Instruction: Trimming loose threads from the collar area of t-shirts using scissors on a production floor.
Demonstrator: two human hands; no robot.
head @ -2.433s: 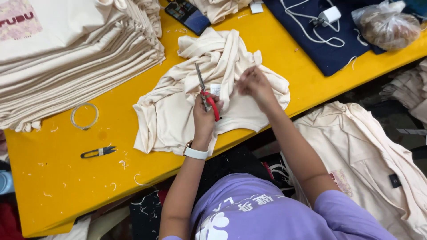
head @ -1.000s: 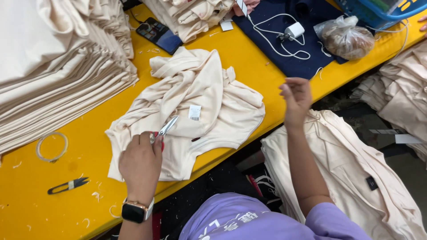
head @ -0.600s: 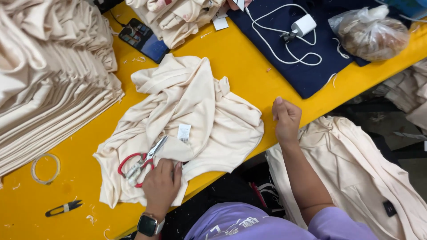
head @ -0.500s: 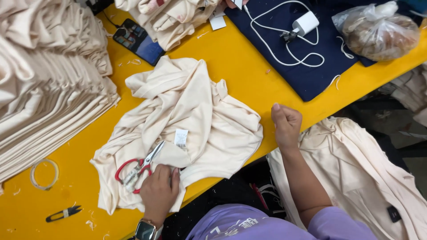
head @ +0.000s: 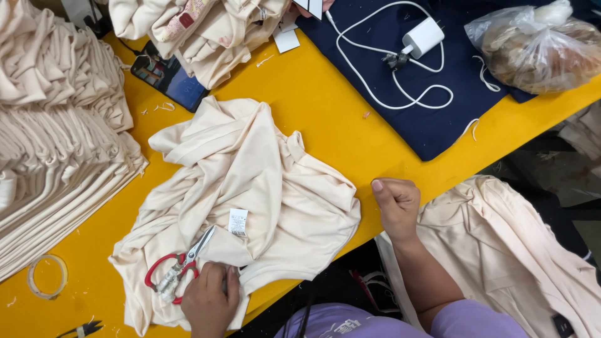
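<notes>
Left hand (head: 210, 302): fingers curled down, pressing on the cream garment (head: 250, 206) at its near edge; it holds nothing that shows, and lies just beside the handles of the scissors (head: 177, 270).
Right hand (head: 396, 205): closed in a loose fist, thumb on top, at the table's near edge; whether anything is pinched inside cannot be told.
Garment: crumpled in the middle of the yellow table (head: 325, 106), between the two hands.
Scissors: red handles, blades shut, lying on the garment, tips pointing at the label.
Label (head: 237, 221): small white rectangle sewn to the garment, with fine print.
Bag (head: 538, 47): clear plastic, knotted, brown contents, at the far right on the navy cloth (head: 432, 128).
Charger (head: 423, 37): white block with a looped white cable, on the navy cloth.
Tags (head: 287, 39): white paper pieces by the far heap.
Stack (head: 56, 156): folded cream garments at left.
Heap (head: 206, 31): loose cream garments at the far edge.
Phone (head: 169, 78): dark, half under the heap.
Tape ring (head: 47, 276): clear, near left.
Snips (head: 78, 329): small black pair at the lower left edge.
Pile (head: 501, 250): cream garments below the table, right of the arm.
</notes>
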